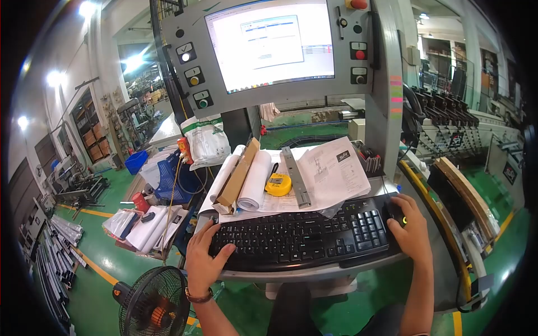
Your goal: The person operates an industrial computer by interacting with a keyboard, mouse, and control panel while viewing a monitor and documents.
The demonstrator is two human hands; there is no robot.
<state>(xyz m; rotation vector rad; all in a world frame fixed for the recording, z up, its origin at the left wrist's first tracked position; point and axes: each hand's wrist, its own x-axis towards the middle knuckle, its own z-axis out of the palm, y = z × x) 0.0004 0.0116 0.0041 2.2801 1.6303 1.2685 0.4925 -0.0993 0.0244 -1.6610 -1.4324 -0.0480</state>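
My left hand point(205, 257) rests at the left end of a black keyboard point(291, 238), thumb apart from the fingers, holding nothing. At the keyboard's right end, my right hand point(412, 228) is around a dark computer mouse point(395, 211), partly hidden by the fingers. Behind the keys lie a yellow tape measure point(278, 185), a grey metal bar point(296, 178), a long brown cardboard piece point(240, 175), rolled white paper point(256, 180) and a printed drawing sheet point(339, 171). Above them, a lit monitor point(272, 45) shows a window.
Push buttons point(194, 77) and a red emergency knob point(357, 4) flank the screen. A black fan point(154, 302) stands lower left, near a side table of papers point(147, 227). Yellow rail point(434, 213) and wooden boards point(468, 196) are at right. A white bag point(207, 140) sits behind.
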